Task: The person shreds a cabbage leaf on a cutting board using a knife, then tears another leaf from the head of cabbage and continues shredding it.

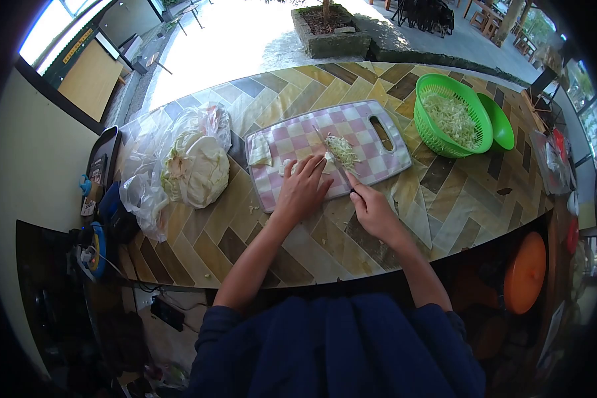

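Note:
A pink-and-white checked cutting board [292, 132] lies on the table under both hands. My left hand [303, 186] presses down on a piece of cabbage [329, 159], its fingers bent over the leaf and hiding part of it. In my right hand [376, 211] is the handle of a kitchen knife [342, 174]; its blade points away from me, just right of my left fingertips. Shredded cabbage [343, 152] lies in a small heap on the blade's right side. Another flat cabbage piece [260, 150] rests at the board's left end.
A green basket [438, 142] of shredded cabbage stands to the right, beside a green bowl [497, 123]. On the left, cabbage leaves [199, 171] lie on a clear plastic bag [144, 202]. A black tray [103, 156] sits at the table's left edge, an orange lid [525, 272] below its right side.

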